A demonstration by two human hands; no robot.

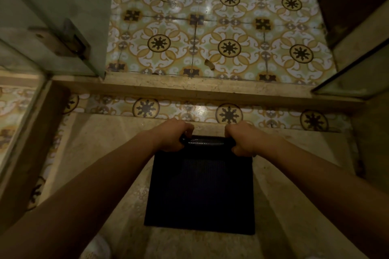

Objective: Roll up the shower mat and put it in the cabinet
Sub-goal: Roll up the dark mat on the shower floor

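A dark, nearly black shower mat (pixel 200 191) lies flat on the beige stone shower floor in the lower middle of the view. Its far edge is curled into a short tight roll (pixel 205 140). My left hand (pixel 171 135) grips the left end of that roll. My right hand (pixel 244 139) grips the right end. Both hands have their fingers wrapped over the rolled edge. The rest of the mat stretches flat toward me. No cabinet shows in the frame.
A raised stone threshold (pixel 200 88) crosses the view beyond the mat, with patterned floor tiles (pixel 210 27) past it. A glass door with a metal hinge (pixel 69 40) stands at left, and a glass panel (pixel 353 78) at right. A small scrap (pixel 209 64) lies on the tiles.
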